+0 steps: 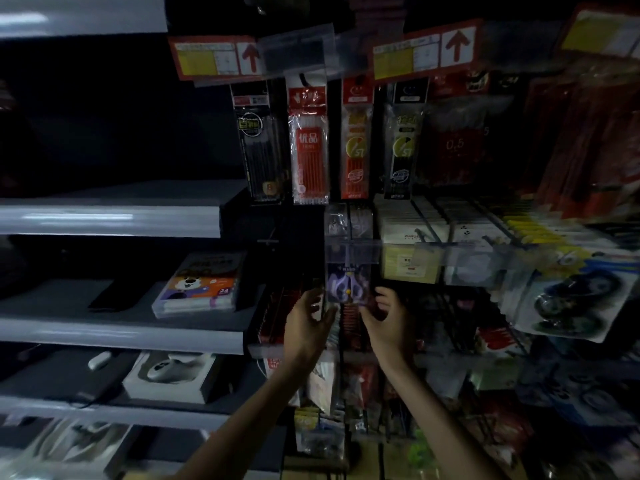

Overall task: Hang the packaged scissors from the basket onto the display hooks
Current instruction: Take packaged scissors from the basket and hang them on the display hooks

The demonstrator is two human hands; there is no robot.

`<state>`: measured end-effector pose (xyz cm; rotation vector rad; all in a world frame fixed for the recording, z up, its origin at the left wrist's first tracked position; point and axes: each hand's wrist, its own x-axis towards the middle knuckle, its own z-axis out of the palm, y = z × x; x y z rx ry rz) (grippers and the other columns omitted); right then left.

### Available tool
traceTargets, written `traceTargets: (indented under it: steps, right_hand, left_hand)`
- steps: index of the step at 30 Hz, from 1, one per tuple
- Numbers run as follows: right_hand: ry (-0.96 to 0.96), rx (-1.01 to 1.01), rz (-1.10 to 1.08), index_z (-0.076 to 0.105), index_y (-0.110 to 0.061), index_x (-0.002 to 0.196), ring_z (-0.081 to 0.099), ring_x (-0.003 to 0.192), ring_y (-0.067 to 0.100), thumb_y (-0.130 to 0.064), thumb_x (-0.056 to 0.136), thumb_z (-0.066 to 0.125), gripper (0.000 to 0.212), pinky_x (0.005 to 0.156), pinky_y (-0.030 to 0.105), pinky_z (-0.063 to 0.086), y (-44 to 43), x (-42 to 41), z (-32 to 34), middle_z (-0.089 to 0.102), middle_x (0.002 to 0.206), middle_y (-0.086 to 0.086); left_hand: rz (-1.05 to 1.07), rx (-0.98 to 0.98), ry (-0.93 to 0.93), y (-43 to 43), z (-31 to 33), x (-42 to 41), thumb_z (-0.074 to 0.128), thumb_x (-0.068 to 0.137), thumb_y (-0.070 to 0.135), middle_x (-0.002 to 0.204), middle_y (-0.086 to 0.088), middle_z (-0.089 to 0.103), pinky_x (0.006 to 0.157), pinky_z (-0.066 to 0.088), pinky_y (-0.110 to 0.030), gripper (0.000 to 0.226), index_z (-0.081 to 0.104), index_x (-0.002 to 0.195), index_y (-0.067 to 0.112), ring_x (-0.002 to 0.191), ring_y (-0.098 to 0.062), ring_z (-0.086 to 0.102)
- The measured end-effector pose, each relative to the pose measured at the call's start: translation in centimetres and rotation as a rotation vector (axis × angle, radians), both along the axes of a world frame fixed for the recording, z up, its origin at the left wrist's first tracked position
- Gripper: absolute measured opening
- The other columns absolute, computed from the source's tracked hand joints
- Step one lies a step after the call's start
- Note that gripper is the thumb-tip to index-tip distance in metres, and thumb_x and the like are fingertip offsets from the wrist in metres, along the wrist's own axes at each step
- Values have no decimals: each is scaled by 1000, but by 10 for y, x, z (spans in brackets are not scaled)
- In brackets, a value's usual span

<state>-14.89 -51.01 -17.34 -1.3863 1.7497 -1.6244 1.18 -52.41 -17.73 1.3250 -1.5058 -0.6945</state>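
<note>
Packaged scissors (348, 287) between both hands' fingertips, just above the palms, under clear label strip (433, 259); probably light, stiff, slick card, best pinched at side edges. Left hand (308, 322) and right hand (388, 323) cupped loosely at its edges; actual grip too blurred to tell

Both bare forearms reach up and forward from below, converging, with the wrists close together. The left hand (307, 323) is raised palm inward, fingers loosely extended. The right hand (388, 323) faces it, fingers curled; its grip is blurred.
</note>
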Motion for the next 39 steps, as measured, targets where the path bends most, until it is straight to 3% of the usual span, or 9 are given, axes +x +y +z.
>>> traceTargets:
  steps: [2, 5, 8, 13, 18, 23, 26, 32, 39]
  right_hand:
    - [81, -31, 31, 62, -22, 130, 62, 113, 10, -27, 89, 80, 46, 95, 31, 53, 16, 1, 1, 65, 118, -8]
    - [247, -48, 126, 60, -28, 133, 59, 113, 3, -36, 91, 75, 46, 93, 24, 49, 40, 8, 9, 64, 126, -11]
    - [434, -97, 247, 59, -23, 136, 56, 125, 11, -42, 94, 71, 47, 100, 32, 51, 60, 22, 11, 59, 135, -7]
    - [599, -72, 463, 56, -21, 142, 48, 138, 17, -63, 96, 47, 64, 109, 36, 46, 83, 70, -6, 49, 149, -3]
    - [619, -4, 744, 43, -29, 153, 35, 148, 16, -59, 99, 50, 62, 115, 36, 40, 102, 137, -30, 34, 162, -5]
    - [680, 98, 926, 41, -34, 152, 38, 144, 20, -67, 92, 48, 69, 112, 39, 43, 122, 206, -60, 33, 162, -5]
    - [828, 202, 1084, 34, -30, 158, 28, 150, 23, -67, 92, 50, 77, 120, 40, 32, 135, 254, -82, 24, 167, 0]
    - [1088, 298, 1366, 27, -27, 160, 22, 153, 24, -72, 89, 45, 85, 124, 39, 19, 177, 381, -122, 26, 165, 3]
    - [1308, 181, 1622, 30, -25, 158, 27, 151, 24, -65, 95, 51, 78, 122, 38, 22, 234, 542, -150, 31, 163, 3]
  left_hand:
    - [9, -27, -159, 12, 0, 7, 70, 97, 49, 133, 10, 66, 94, 59, -35, 49, 58, 140, 30, 116, -8, 65]
    - [-4, -104, -426, 38, 3, 22, 68, 98, 42, 131, 7, 61, 83, 60, -39, 44, 58, 140, 31, 105, -12, 65]
    - [-16, -148, -574, 73, 3, 48, 71, 96, 36, 134, 5, 58, 77, 61, -40, 43, 60, 138, 29, 108, -18, 64]
    - [117, -125, -743, 140, -11, 114, 77, 91, 37, 143, -1, 61, 88, 61, -41, 55, 60, 142, 25, 119, -26, 65]
    - [309, 66, -700, 207, -30, 184, 62, 93, 51, 143, 0, 62, 95, 57, -40, 54, 61, 142, 26, 125, -23, 62]
    - [465, 247, -683, 268, -72, 239, 73, 92, 43, 139, 3, 64, 89, 56, -36, 50, 63, 139, 29, 121, -22, 64]
    - [549, 361, -664, 305, -100, 272, 71, 93, 43, 137, 2, 63, 87, 58, -37, 50, 60, 140, 30, 119, -23, 65]
    - [689, 683, -532, 388, -151, 345, 57, 94, 54, 151, 0, 52, 97, 54, -36, 64, 46, 152, 31, 127, -24, 60]
    - [968, 801, -412, 490, -186, 452, 50, 84, 58, 138, -7, 63, 90, 57, -41, 67, 61, 141, 24, 116, -30, 68]
